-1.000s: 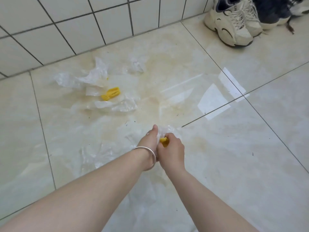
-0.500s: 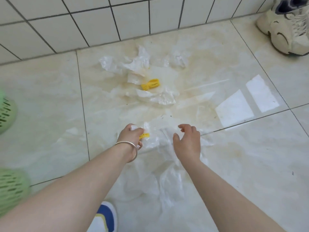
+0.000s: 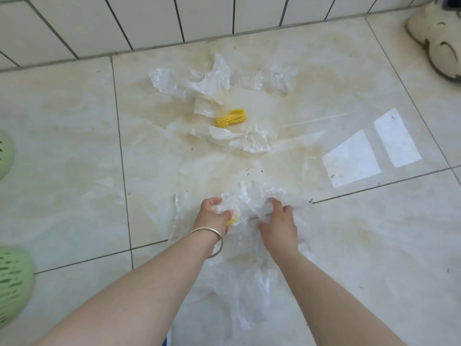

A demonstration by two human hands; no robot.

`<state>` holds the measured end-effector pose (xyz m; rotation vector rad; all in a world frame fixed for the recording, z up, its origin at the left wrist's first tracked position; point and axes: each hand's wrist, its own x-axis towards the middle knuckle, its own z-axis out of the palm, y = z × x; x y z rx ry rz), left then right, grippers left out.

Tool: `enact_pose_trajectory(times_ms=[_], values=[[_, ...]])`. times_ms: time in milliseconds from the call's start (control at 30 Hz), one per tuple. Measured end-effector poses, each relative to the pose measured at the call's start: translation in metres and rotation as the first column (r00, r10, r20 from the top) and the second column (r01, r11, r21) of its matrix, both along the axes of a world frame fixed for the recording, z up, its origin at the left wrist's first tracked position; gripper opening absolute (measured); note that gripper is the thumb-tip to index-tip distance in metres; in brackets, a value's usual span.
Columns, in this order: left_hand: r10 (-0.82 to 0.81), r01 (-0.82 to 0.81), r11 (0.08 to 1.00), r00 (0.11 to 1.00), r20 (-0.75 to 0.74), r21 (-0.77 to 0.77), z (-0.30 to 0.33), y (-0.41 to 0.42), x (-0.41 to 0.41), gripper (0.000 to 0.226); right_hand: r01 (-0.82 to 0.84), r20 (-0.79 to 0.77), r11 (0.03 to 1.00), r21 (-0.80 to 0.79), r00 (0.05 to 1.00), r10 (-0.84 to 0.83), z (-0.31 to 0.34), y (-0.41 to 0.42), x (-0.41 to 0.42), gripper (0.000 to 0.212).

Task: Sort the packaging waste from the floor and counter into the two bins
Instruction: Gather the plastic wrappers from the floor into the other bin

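Plastic film lies crumpled on the floor between both hands. Green perforated bins sit far left. The left hand keeps its grip on a yellow foam net and film; the right hand, open half a second ago, now clutches the film, gathering it. Farther off, another yellow foam net waits.

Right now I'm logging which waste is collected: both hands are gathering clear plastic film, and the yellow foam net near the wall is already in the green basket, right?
Not quite. The head view shows the yellow foam net on the floor among crumpled film near the wall, not in the green basket. The left hand and right hand do grip the clear plastic film.
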<state>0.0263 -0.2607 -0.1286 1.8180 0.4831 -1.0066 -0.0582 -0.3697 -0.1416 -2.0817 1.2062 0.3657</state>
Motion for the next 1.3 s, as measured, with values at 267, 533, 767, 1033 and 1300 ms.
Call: enact_pose_trajectory(times_ms=[267,533,767,1033,1300], values=[[0.072,-0.072,0.997,0.997,0.000,-0.035,0.007,0.005,0.011,0.028,0.048,-0.018,0.998,0.033,0.999,-0.047,0.004,-0.007,0.008,0.014],[0.075,-0.158,0.931,0.965,-0.252,-0.330,0.086,0.019,0.036,0.041,0.246,0.203,0.851,0.465,0.905,-0.373,0.091,-0.006,0.042,0.013],[0.044,-0.223,0.784,0.951,-0.306,-0.579,0.192,0.059,0.064,0.027,0.001,0.410,0.824,0.567,0.867,-0.283,0.197,0.037,0.087,0.019],[0.095,-0.086,0.801,0.995,-0.016,-0.593,0.282,0.161,0.082,0.015,-0.408,0.613,0.909,0.082,0.740,0.277,0.281,0.151,0.129,0.037],[0.424,-0.323,0.769,0.904,0.061,-0.551,0.311,0.271,0.115,0.021,-0.776,0.558,0.626,-0.076,0.488,0.672,0.337,0.254,0.157,0.062]])
